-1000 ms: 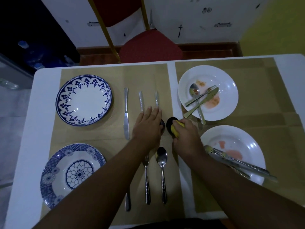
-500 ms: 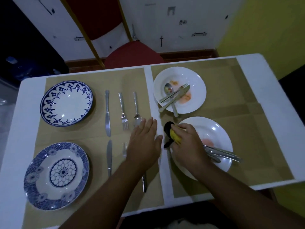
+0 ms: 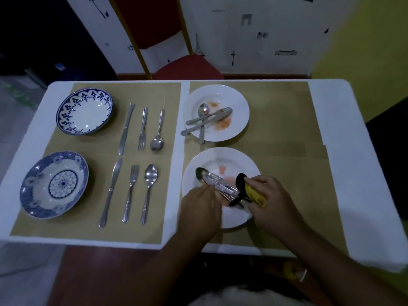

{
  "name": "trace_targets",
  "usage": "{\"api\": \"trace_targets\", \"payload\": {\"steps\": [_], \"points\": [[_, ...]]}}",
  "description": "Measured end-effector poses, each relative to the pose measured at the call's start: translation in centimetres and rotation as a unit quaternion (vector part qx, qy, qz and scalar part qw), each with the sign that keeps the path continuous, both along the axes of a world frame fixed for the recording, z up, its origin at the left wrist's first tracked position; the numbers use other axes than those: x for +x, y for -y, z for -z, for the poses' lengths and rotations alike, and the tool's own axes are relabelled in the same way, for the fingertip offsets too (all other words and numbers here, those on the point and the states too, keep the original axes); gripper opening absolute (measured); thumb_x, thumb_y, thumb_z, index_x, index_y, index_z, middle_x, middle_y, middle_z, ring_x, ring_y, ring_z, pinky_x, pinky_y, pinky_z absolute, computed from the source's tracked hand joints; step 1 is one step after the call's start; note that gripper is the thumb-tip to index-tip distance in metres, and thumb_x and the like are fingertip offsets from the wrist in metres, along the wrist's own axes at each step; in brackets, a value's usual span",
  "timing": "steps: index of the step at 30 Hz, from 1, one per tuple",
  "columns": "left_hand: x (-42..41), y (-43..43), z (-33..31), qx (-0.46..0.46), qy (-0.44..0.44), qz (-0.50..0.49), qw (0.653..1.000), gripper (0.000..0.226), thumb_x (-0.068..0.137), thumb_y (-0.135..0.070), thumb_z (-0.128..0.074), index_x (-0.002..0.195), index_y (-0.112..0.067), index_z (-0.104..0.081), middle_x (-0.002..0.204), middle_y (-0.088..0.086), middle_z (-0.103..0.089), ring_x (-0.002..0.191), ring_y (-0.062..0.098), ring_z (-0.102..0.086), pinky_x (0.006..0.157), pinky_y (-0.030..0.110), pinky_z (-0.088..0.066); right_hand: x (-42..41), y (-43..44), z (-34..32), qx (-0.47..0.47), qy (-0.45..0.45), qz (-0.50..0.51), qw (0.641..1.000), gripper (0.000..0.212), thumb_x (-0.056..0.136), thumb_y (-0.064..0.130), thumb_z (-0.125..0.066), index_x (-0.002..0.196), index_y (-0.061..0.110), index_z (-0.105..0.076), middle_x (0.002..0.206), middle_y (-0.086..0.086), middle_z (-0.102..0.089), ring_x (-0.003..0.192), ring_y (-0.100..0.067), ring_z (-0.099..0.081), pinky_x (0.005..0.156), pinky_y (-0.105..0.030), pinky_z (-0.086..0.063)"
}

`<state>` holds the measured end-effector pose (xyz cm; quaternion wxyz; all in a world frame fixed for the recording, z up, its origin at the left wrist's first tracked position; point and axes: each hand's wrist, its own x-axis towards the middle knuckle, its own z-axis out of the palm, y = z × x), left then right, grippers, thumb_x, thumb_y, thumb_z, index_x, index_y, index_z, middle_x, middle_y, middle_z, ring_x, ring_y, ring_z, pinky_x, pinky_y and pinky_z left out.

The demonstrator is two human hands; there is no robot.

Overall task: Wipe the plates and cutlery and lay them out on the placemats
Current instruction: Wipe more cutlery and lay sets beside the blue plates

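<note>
My left hand (image 3: 199,207) grips the cutlery (image 3: 217,183) over the smeared plate (image 3: 220,157) near the table's front edge; my right hand (image 3: 268,198) clutches the cloth (image 3: 251,192) beside it.

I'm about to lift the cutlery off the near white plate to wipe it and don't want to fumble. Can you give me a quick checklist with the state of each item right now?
1. Left hand gripping the cutlery bundle on the near white plate: ok, fingers are closed on the handles.
2. Whole bundle held, spoon, fork and knife alike: cannot tell, the handles are blurred together.
3. Right hand holding the yellow-and-black cloth: ok.
4. Near white plate clean: not ok, reddish smears remain.
5. Far white plate and its cutlery wiped: not ok, stains show.
6. Left placemats laid out: ok, two blue plates, each with knife, fork, spoon.
</note>
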<state>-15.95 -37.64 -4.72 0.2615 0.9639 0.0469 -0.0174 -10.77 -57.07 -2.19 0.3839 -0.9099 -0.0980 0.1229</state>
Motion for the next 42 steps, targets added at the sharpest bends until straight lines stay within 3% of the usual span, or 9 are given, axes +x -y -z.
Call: {"api": "trace_targets", "payload": {"steps": [8,10,14,18,23,27,31,37,42], "points": [[0.4,6.0,0.8,-0.041,-0.086,-0.117,0.989,0.020,0.089,-0.033,-0.059,0.096,-0.021,-0.073,0.096,-0.003,-0.071,0.092,0.020,-0.063,0.079,0.035,-0.052,0.8,4.4,0.8,-0.023,-0.013,-0.044,0.999,0.061,0.073,0.006,-0.072,0.130,0.023,-0.061,0.122,0.004,-0.052,0.111,-0.010,-0.051,0.089,-0.017,-0.035],[0.9,6.7,1.2,-0.079,-0.116,-0.165,0.976,0.025,0.088,-0.036,-0.057,0.083,-0.018,-0.074,0.080,-0.005,-0.069,0.081,0.018,-0.065,0.071,0.033,-0.053,1.0,4.5,1.1,-0.027,-0.022,-0.062,0.997,0.060,0.074,0.007,-0.072,0.130,0.022,-0.060,0.123,0.003,-0.052,0.112,-0.011,-0.051,0.090,-0.018,-0.036],[2.2,7.8,1.1,-0.135,-0.178,-0.266,0.938,0.039,0.089,-0.038,-0.060,0.056,-0.015,-0.057,0.053,-0.008,-0.052,0.057,0.012,-0.054,0.054,0.025,-0.037,1.3,4.7,1.5,-0.024,-0.036,-0.075,0.996,0.060,0.075,0.005,-0.069,0.131,0.023,-0.059,0.121,0.004,-0.051,0.104,-0.003,-0.045,0.085,-0.011,-0.032],[3.5,8.5,1.6,-0.190,-0.208,-0.311,0.908,0.032,0.081,-0.041,-0.067,0.069,-0.011,-0.065,0.059,-0.005,-0.055,0.069,0.021,-0.066,0.055,0.025,-0.039,1.5,4.9,1.7,-0.007,-0.041,-0.091,0.995,0.062,0.072,0.001,-0.066,0.129,0.023,-0.060,0.112,0.009,-0.049,0.101,-0.003,-0.047,0.079,0.004,-0.026],[4.0,8.4,1.9,-0.288,-0.209,-0.374,0.856,0.031,0.066,-0.033,-0.069,0.082,-0.006,-0.073,0.076,0.004,-0.072,0.079,0.024,-0.072,0.060,0.026,-0.052,1.8,4.9,1.5,0.026,-0.046,-0.091,0.994,0.063,0.070,0.000,-0.066,0.125,0.029,-0.062,0.109,0.013,-0.053,0.098,0.000,-0.047,0.079,0.003,-0.029],[3.4,7.4,1.6,-0.294,-0.209,-0.362,0.860,0.013,0.075,-0.016,-0.067,0.072,-0.005,-0.071,0.068,0.007,-0.068,0.070,0.024,-0.069,0.058,0.030,-0.054,1.8,4.7,1.3,0.051,-0.061,-0.053,0.995,0.052,0.071,0.002,-0.069,0.114,0.032,-0.064,0.110,0.013,-0.059,0.100,-0.008,-0.055,0.081,-0.018,-0.043],[2.6,5.6,0.8,-0.291,-0.186,-0.328,0.879,0.017,0.079,-0.016,-0.059,0.064,-0.010,-0.054,0.064,0.010,-0.054,0.062,0.022,-0.054,0.058,0.033,-0.044,1.6,4.2,0.4,0.073,-0.059,-0.049,0.994,0.052,0.070,0.002,-0.067,0.110,0.036,-0.067,0.111,0.016,-0.061,0.098,-0.002,-0.057,0.079,-0.010,-0.043],[2.9,2.6,-2.2,-0.367,-0.204,-0.286,0.862,0.022,0.092,-0.017,-0.060,0.072,-0.010,-0.058,0.069,0.012,-0.059,0.058,0.020,-0.053,0.056,0.029,-0.044,1.8,1.2,-0.7,0.077,0.026,-0.101,0.992,0.052,0.072,0.018,-0.063,0.123,0.026,-0.065,0.125,0.012,-0.052,0.116,0.007,-0.046,0.094,-0.004,-0.032],[2.2,1.1,-4.3,-0.444,-0.215,-0.224,0.841,0.024,0.096,-0.015,-0.057,0.076,-0.005,-0.067,0.061,0.005,-0.062,0.058,0.020,-0.052,0.060,0.033,-0.044,2.2,-2.7,-0.8,0.020,0.112,-0.150,0.982,0.047,0.085,0.017,-0.061,0.132,0.021,-0.059,0.136,0.006,-0.052,0.121,-0.015,-0.046,0.103,-0.026,-0.035]]}}
